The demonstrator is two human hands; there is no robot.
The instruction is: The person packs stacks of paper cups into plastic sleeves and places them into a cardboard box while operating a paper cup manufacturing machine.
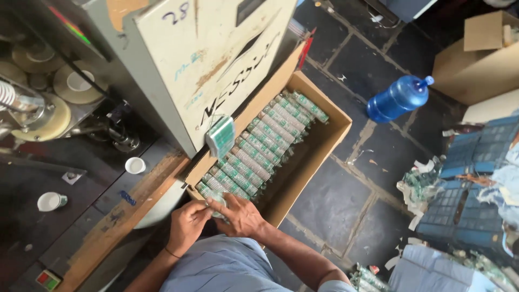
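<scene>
Both hands meet at the near end of the long open brown cardboard box (324, 138). Left hand (186, 226) and right hand (241, 215) pinch a short green-white sleeve of stacked cups (217, 201), fingers pressed around it, probably steadying it. Its long axis seems to follow the packed rows of sleeves (265, 143) inside the box, pointing toward the box's far end.

Small factory floor, cup-making machine (178, 59), carton (319, 146) of stacked cups (259, 148)
</scene>
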